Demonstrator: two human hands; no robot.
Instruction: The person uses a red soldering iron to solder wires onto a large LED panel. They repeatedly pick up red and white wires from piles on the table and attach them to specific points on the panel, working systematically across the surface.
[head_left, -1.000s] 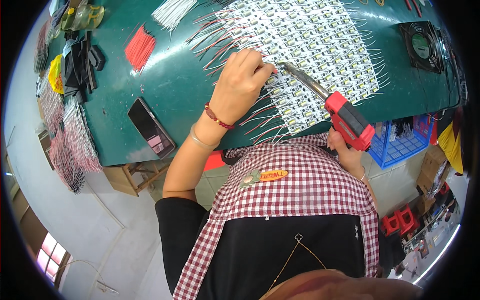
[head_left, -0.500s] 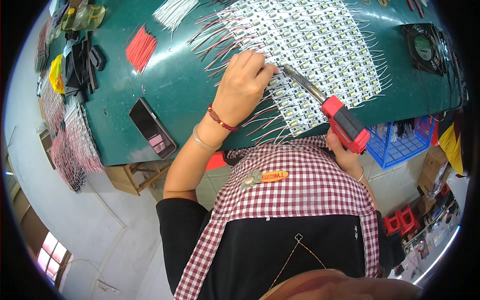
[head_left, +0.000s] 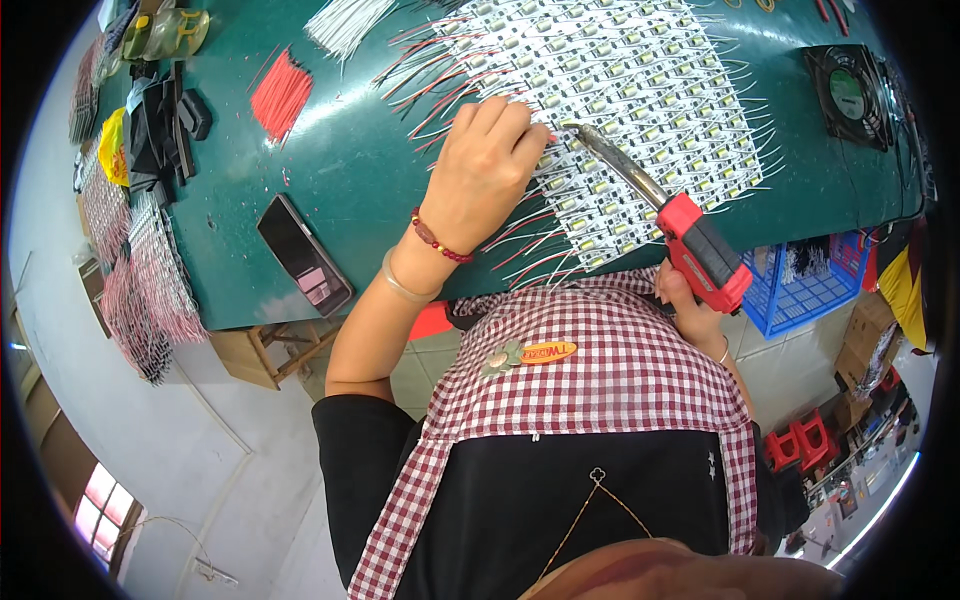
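Note:
My left hand (head_left: 487,155) is closed in a pinch over the left part of a sheet of small white LED circuit boards (head_left: 640,100). A speck of red, which looks like the end of a red wire (head_left: 552,138), shows at its fingertips; the rest is hidden by the hand. In my right hand (head_left: 690,308) is a soldering iron (head_left: 705,250) with a red and black handle. Its bent metal tip lies over the boards, just right of the left fingertips. Whether the tip touches a board I cannot tell. Red and white wires (head_left: 525,240) stick out from the sheet's left edge.
Left on the green table (head_left: 380,200) are a phone (head_left: 305,255), a bundle of red wires (head_left: 282,95) and a bundle of white wires (head_left: 347,25). A black fan (head_left: 848,97) stands at the right. Below the table edge sits a blue crate (head_left: 805,285).
The soldering iron has shifted slightly right, its handle lower, and its tip is farther from my left fingertips. My left hand has moved a little up and left, still pinched.

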